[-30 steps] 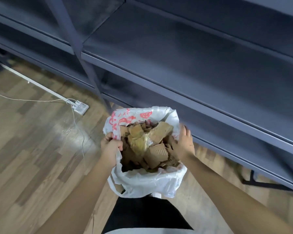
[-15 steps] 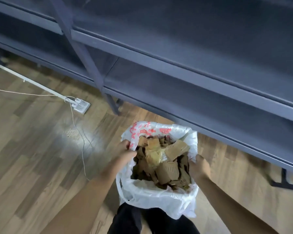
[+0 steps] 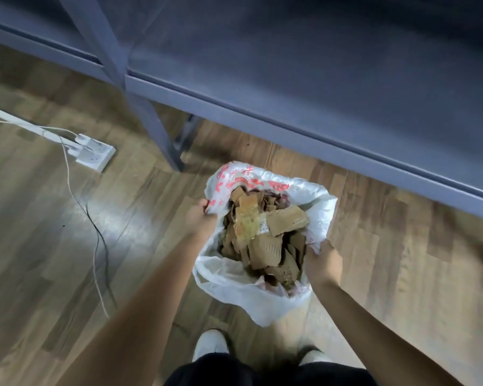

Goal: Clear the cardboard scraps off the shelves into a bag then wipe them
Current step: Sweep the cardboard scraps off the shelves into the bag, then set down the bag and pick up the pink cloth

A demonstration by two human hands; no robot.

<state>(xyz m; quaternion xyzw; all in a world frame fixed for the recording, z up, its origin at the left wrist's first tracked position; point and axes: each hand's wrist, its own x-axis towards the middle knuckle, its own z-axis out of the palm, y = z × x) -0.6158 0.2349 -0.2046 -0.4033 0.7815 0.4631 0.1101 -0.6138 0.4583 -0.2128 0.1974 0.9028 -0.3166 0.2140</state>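
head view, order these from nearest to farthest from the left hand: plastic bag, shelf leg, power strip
From the left hand:
1. plastic bag, gripped at its rim.
2. shelf leg, up and slightly left, by the shelving.
3. power strip, farther left on the floor.

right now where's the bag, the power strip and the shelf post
bag [image 3: 234, 280], head view, white plastic on its near side
power strip [image 3: 95, 151], head view, its white top face
shelf post [image 3: 156, 129], head view, lower part of the grey upright
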